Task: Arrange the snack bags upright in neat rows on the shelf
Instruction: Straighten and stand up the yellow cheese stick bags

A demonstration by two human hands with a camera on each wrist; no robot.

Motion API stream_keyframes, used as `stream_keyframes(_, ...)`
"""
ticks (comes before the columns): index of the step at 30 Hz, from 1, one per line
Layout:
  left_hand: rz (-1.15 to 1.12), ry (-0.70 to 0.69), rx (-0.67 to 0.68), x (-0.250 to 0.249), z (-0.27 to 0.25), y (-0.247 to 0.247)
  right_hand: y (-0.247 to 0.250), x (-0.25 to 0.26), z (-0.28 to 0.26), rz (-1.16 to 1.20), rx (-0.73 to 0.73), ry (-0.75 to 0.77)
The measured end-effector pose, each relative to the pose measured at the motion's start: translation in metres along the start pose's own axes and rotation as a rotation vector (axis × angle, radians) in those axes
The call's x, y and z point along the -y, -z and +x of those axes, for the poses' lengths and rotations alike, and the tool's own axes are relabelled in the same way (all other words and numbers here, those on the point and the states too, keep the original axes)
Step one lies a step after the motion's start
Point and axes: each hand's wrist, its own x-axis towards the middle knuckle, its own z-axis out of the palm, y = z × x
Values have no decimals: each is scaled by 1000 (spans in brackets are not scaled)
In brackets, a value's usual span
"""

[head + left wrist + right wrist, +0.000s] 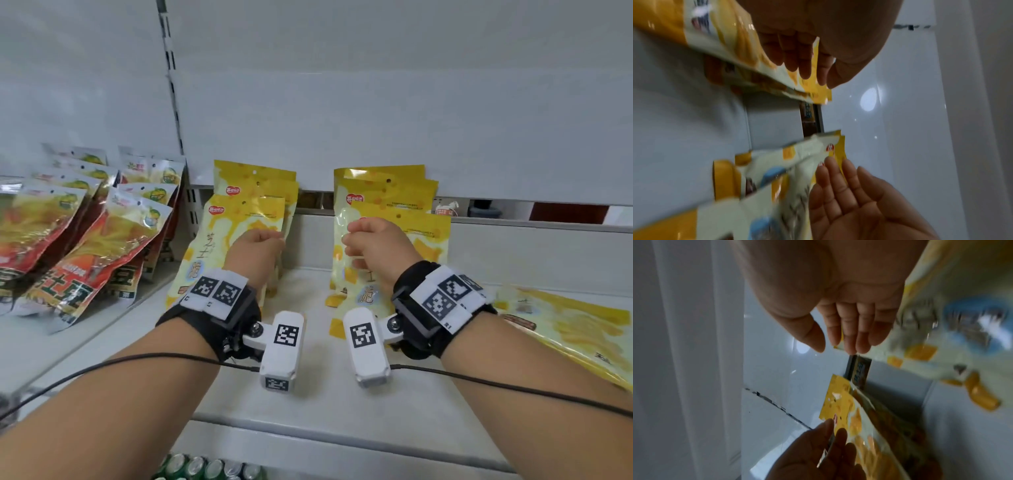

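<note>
both hands (255,246) touch upright yellow snack bags (394,212).

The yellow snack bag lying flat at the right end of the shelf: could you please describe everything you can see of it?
The flat yellow snack bag is a glossy plastic pouch, yellow with a paler cream area and a small dark printed patch near its left end. It lies face up on the white shelf, unlike the upright yellow bags to its left. Its right part runs out of the head view. Neither hand touches it; the right hand is on the standing row beside it.
</note>
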Motion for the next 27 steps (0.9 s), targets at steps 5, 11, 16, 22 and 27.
stream_keyframes(5,63,36,-155,16,32,63,-62,2,14,28,127,-117)
stream_keyframes(11,173,221,-64,36,59,106,-117,0,27,-38,145,-186)
stream_keyframes(16,177,243,-58,49,75,124,-140,-5,34,51,9,-192)
stream_keyframes(22,-53,216,188,44,98,135,-143,4,39,133,-168,-122)
stream_keyframes(27,-327,127,219,32,119,129,-144,15,45,267,-203,-53)
